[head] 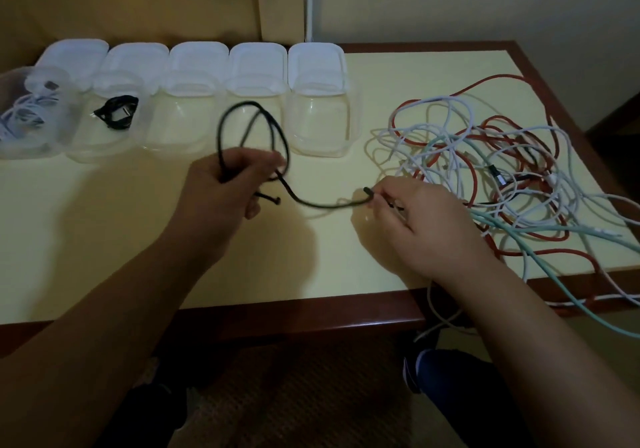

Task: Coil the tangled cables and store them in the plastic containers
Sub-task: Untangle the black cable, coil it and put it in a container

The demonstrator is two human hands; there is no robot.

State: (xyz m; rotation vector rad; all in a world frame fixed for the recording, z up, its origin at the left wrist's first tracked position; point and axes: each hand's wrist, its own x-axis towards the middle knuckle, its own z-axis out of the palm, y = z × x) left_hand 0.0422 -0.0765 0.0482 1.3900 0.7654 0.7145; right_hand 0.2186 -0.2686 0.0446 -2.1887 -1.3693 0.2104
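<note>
My left hand grips a black cable that stands up in loops above the fingers. The cable's free length sags across the table to my right hand, which pinches it near its end plug. A tangle of red, white and mint cables lies on the right of the table, just beyond my right hand. Several clear plastic containers with open white lids stand in a row at the back. One holds a coiled white cable, another a coiled black cable.
The cream table top has a brown wooden edge close to me. Some mint and white cables hang over the front right edge. A wall and a white pole rise behind the containers. My knees and a patterned floor show below.
</note>
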